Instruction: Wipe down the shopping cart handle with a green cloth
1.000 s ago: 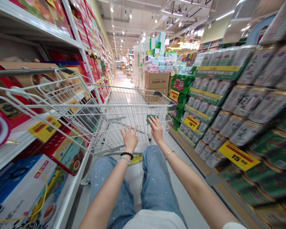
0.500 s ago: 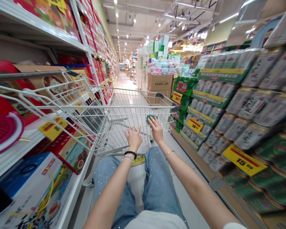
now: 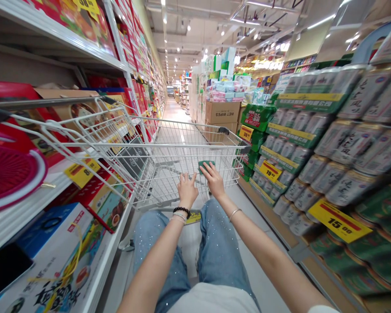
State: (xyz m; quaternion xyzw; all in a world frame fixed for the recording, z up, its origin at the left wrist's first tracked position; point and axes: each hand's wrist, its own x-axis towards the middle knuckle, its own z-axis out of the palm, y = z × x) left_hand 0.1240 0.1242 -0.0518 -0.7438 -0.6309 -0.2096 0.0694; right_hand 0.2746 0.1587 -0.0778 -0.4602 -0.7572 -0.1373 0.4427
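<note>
A wire shopping cart (image 3: 165,147) stands sideways right in front of my knees. My right hand (image 3: 214,181) holds a small dark green pad (image 3: 204,165), possibly a scouring pad, against the wires of the cart's near side. Its fingers lie over the pad and cover part of it. Close by on the left, my left hand (image 3: 187,189) rests at the same wire side, fingers apart and pointing up, with nothing in it. Whether its fingertips press on the wires I cannot tell.
Shelves (image 3: 68,45) with red gift boxes line the left side. Stacked beer cans (image 3: 332,174) with yellow price signs (image 3: 340,219) rise on the right. Beyond the cart stands a WET WIPES carton (image 3: 222,112). A black phone-like object (image 3: 9,271) lies at lower left.
The view has swung slightly left, so the scene sits further right. My left hand has come nearer my right hand. The green pad shows wider at the fingertips.
</note>
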